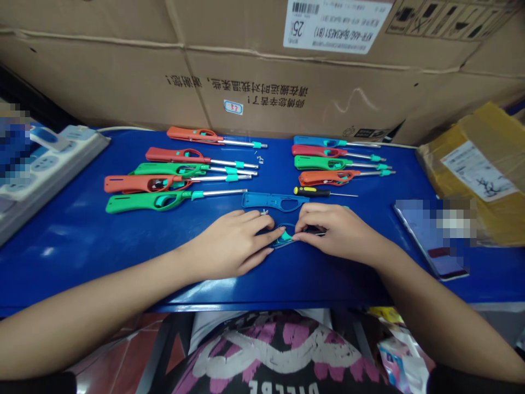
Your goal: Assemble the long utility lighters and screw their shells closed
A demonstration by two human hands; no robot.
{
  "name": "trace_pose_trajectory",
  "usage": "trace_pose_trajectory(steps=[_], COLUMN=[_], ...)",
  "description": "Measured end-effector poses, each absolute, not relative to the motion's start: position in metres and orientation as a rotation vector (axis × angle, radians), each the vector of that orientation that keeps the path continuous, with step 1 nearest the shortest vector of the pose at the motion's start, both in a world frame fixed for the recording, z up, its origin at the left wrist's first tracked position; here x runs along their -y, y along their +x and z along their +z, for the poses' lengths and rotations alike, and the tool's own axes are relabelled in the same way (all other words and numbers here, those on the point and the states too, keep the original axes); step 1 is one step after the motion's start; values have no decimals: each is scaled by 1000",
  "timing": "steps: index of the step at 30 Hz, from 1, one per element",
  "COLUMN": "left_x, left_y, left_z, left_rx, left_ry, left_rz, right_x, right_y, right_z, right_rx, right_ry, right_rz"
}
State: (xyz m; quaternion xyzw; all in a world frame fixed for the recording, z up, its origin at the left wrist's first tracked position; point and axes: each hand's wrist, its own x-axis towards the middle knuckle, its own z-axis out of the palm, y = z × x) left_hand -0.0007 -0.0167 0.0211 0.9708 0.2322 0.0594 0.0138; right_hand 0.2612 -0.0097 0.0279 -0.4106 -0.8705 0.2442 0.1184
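Note:
Directly before me, a blue lighter half [280, 244] with a teal trigger [285, 236] in it lies mostly hidden under my fingers. My left hand [240, 243] grips its left side, the fingers bent around it. At its right side my right hand [334, 230] is closed in a pinch beside the trigger; what is between the fingertips is hidden. A bit of thin metal shows below the right palm. Just behind the hands lies an empty blue lighter shell [260, 201]. Small pale pieces [264, 212] lie by my left fingers.
Several gas lighters [135, 202] in green, orange and red lie at the left. More lighters [318, 162] are stacked at the right, above a yellow-black screwdriver [314, 192]. A phone [438, 257], a taped parcel [471, 169], a power strip [45, 164] and a large carton [246, 65] surround them.

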Motion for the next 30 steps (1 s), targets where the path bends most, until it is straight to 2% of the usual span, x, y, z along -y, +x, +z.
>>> trace_pose_trajectory(steps=[9, 15, 30], left_x=[15, 13, 11], left_y=[-5, -7, -7], left_z=[20, 21, 20], left_rx=[-762, -773, -773], left_ry=[3074, 3071, 3017], left_rz=[217, 233, 257], right_x=[8, 5, 4], right_y=[281, 282, 278], right_z=[39, 38, 34], right_rx=[2636, 2712, 2579], right_ry=[-1115, -1214, -1182], right_rz=[686, 698, 777])
